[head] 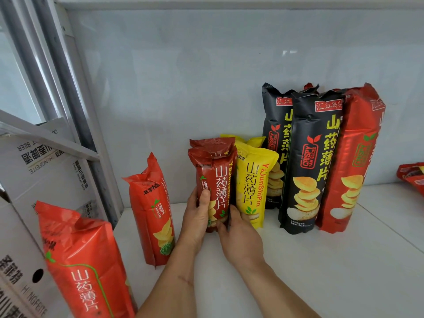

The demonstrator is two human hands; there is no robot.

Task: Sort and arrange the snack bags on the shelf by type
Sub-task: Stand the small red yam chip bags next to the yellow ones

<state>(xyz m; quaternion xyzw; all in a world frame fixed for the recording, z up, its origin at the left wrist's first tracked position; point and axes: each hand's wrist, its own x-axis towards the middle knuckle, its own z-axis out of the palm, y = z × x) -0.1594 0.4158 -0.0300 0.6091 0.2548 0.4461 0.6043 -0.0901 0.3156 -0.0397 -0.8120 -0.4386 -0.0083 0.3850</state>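
A small dark red snack bag (216, 180) stands upright on the white shelf (321, 260). My left hand (197, 216) grips its lower left side, thumb across the front. My right hand (238, 237) holds its lower right edge. A second dark red bag (213, 144) stands right behind it. Two small yellow bags (253, 182) stand just to the right. Further right stand two tall black bags (312, 161) and a tall red bag (353, 157). Two orange-red bags stand at the left, one (152, 210) near the back, one (85, 267) close to me.
White cardboard boxes (34, 171) and grey shelf uprights (68, 88) fill the left side. Part of another red bag (413, 175) lies at the right edge. The white back wall (206, 76) closes the shelf behind the bags.
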